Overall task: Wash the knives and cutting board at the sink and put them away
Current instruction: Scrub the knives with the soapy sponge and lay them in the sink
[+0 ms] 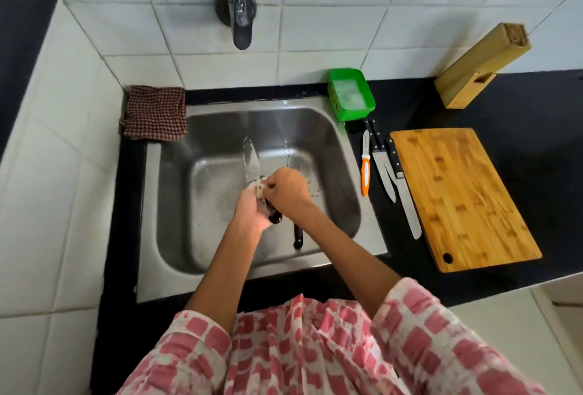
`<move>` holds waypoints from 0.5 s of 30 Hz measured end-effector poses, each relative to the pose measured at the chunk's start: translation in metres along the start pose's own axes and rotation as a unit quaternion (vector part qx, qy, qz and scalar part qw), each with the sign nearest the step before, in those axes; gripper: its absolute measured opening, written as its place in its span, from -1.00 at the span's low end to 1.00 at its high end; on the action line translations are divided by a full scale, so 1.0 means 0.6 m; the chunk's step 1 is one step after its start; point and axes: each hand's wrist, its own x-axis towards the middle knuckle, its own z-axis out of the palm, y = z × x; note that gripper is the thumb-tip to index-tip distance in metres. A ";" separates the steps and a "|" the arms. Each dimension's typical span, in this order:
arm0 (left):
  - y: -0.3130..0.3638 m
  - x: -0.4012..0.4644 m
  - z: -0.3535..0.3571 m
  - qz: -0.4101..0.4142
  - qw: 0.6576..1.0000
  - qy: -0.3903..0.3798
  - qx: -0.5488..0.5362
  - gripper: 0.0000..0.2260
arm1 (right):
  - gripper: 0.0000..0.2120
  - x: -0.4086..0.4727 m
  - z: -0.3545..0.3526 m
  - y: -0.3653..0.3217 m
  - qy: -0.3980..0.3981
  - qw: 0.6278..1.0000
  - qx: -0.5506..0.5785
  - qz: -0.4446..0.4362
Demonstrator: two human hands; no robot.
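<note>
Over the steel sink (176, 199) my left hand (252, 211) grips the black handle of a wide-bladed knife (251, 162), blade pointing away from me. My right hand (288, 189) presses a pale scrubber (260, 188) against the blade's base. A second black-handled knife (297, 236) lies in the basin, mostly hidden under my right arm. On the black counter right of the sink lie an orange-handled knife (365, 164) and two black-handled knives (383, 170) (407, 202). The wooden cutting board (460, 192) lies flat beside them.
A tap (240, 6) hangs from the tiled wall above the sink. A green tub of soapy water (350, 93) sits at the sink's back right corner. A wooden knife block (479, 69) leans against the wall. A checked cloth (154, 113) lies at the back left.
</note>
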 end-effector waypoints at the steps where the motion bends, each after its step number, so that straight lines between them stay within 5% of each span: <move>1: 0.005 0.001 -0.001 0.004 1.000 0.012 -0.001 -0.72 | -0.81 -0.007 0.003 0.002 -0.012 1.000 -0.006 -0.005; 11: -0.011 0.041 -0.003 -0.023 0.999 0.011 0.034 -0.59 | -0.78 -0.029 0.004 0.033 -0.053 0.998 -0.039 0.007; 15: -0.050 0.095 0.000 -0.008 0.995 0.063 0.076 -0.71 | -0.77 -0.043 0.002 0.073 -0.055 0.996 -0.058 0.031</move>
